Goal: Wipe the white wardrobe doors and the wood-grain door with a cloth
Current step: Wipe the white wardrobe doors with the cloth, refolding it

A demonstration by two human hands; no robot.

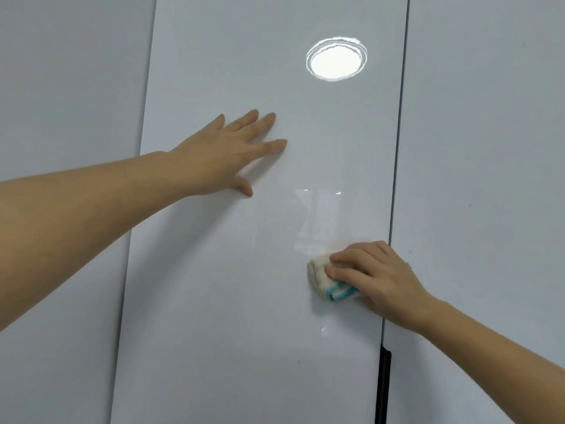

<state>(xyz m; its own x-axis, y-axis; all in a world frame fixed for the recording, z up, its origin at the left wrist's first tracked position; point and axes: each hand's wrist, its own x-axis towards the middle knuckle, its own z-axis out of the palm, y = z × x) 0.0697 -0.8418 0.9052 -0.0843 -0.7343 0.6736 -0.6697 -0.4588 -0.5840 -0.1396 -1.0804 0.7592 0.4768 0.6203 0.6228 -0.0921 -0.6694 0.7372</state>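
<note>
Left hand (232, 151): lying flat on the middle wardrobe door (229, 301), fingers straight and spread wide, holding nothing; centre-left of the frame.
Right hand (376, 276): gripping the cloth (321, 276), fingers curling over its top and pressing it against the door.
Cloth: sitting folded (cream, teal-striped edge) lower right of centre, near the door's right edge.
Door surface: glossy white, reflecting a round lamp glare (334, 59) in the upper right.
Handle (383, 390): black vertical bar, showing along the door's right edge at the bottom of the frame.

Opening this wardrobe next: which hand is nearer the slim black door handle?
Right. The right hand, gripping the cloth, is above the black handle; the left hand rests far higher.
</note>
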